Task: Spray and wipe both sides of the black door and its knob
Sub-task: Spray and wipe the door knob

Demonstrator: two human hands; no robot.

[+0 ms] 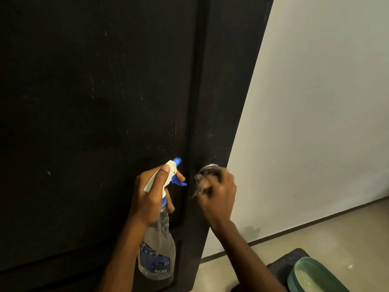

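Note:
The black door (94, 102) fills the left and middle of the head view, with pale streaks and specks on its panel. Its round metal knob (207, 167) sits near the door's right edge, mostly covered. My right hand (221, 190) presses a crumpled light cloth (201, 184) against the knob; hand and cloth are blurred. My left hand (150, 197) grips the neck of a clear spray bottle (157, 245) with a white and blue trigger head, its nozzle pointing at the door just left of the knob.
A pale wall (315, 123) stands right of the door, meeting a light floor (336, 232) along a dark baseboard line. A dark mat (292, 257) and a green sandal (311, 275) lie at the bottom right.

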